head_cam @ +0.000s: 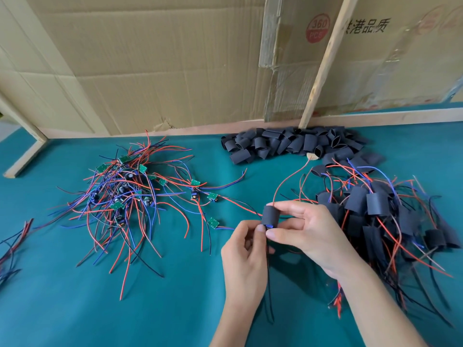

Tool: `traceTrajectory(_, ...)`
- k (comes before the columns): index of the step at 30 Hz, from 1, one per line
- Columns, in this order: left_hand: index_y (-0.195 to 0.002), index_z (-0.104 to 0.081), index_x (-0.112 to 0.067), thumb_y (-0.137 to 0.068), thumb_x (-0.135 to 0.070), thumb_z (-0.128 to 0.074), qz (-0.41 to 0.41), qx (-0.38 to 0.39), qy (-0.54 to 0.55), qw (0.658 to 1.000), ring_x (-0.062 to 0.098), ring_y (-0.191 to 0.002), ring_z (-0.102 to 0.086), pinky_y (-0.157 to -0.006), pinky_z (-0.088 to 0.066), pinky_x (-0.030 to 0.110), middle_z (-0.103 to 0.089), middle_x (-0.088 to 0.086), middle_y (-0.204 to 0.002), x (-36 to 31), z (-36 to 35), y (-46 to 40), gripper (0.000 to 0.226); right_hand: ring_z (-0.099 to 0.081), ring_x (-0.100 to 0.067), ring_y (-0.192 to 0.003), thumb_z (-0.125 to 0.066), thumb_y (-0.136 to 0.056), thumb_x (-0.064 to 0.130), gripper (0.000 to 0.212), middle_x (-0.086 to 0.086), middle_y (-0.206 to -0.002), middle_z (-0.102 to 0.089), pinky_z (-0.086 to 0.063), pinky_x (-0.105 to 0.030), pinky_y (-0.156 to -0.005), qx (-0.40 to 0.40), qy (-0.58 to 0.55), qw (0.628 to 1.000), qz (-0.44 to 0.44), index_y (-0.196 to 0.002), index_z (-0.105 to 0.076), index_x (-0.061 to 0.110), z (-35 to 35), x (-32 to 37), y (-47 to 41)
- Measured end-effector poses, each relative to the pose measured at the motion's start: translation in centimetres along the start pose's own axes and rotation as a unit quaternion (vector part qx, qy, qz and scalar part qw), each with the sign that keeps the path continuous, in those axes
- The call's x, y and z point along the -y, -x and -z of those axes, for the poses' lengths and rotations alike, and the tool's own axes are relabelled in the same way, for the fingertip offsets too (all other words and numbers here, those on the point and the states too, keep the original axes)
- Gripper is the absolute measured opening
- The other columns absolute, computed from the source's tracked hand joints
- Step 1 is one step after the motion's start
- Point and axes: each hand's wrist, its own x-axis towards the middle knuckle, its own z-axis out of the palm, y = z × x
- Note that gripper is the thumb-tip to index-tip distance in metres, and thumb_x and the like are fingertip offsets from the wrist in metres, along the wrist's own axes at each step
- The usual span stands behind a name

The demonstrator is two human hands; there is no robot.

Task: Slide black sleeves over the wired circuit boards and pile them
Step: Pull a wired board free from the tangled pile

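Both hands meet over the teal table. My right hand [304,232] pinches a black sleeve [270,216] between thumb and fingers. My left hand [244,249] grips the wired circuit board at the sleeve's lower opening, where a bit of blue shows [268,225]. Its red wire [288,179] arcs up and away; black wires hang down. A tangle of bare green boards with red, blue and black wires [120,194] lies at the left. Empty black sleeves [290,144] are heaped at the back. Sleeved boards [375,216] are piled at the right.
Cardboard sheets [150,66] and a leaning wooden strip [323,61] stand along the table's far edge. A wooden frame corner [25,154] sits at the far left. A few loose wires [12,244] lie at the left edge.
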Motion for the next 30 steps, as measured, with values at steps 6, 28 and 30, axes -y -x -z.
traceTrajectory(6, -0.089, -0.072, -0.022, -0.102, -0.015, -0.063, 0.023, 0.030, 0.064, 0.997, 0.015, -0.060, -0.058, -0.058, -0.046, 0.027, -0.074, 0.005, -0.078, 0.0, 0.0, -0.1, 0.018, -0.077, -0.022, -0.076, -0.084, -0.070, 0.016, 0.034, 0.003, -0.090, -0.080, -0.061, -0.027, -0.069, -0.054, 0.044, 0.997, 0.046, -0.102, -0.079, 0.028, -0.5, 0.5, 0.1)
traceTrajectory(28, -0.114, -0.073, -0.023, -0.085, -0.007, -0.066, 0.051, 0.094, 0.091, 0.990, 0.023, -0.087, -0.072, -0.078, -0.054, 0.021, -0.075, 0.006, -0.095, -0.7, 0.5, -0.3, 0.033, -0.074, -0.019, -0.093, -0.086, -0.061, 0.010, 0.040, -0.006, -0.099, -0.079, -0.059, -0.027, -0.081, 0.036, -0.011, 0.999, 0.004, -0.099, -0.079, 0.023, 1.3, 1.0, 0.3)
traceTrajectory(30, -0.114, -0.074, -0.023, -0.088, -0.004, -0.065, 0.055, 0.102, 0.091, 0.989, 0.020, -0.089, -0.073, -0.079, -0.055, 0.021, -0.076, 0.005, -0.096, -0.8, 0.5, -0.3, 0.033, -0.074, -0.020, -0.088, -0.087, -0.060, 0.011, 0.037, -0.006, -0.095, -0.078, -0.058, -0.027, -0.079, 0.026, -0.004, 1.000, 0.009, -0.095, -0.078, 0.021, 1.2, 0.9, 0.3)
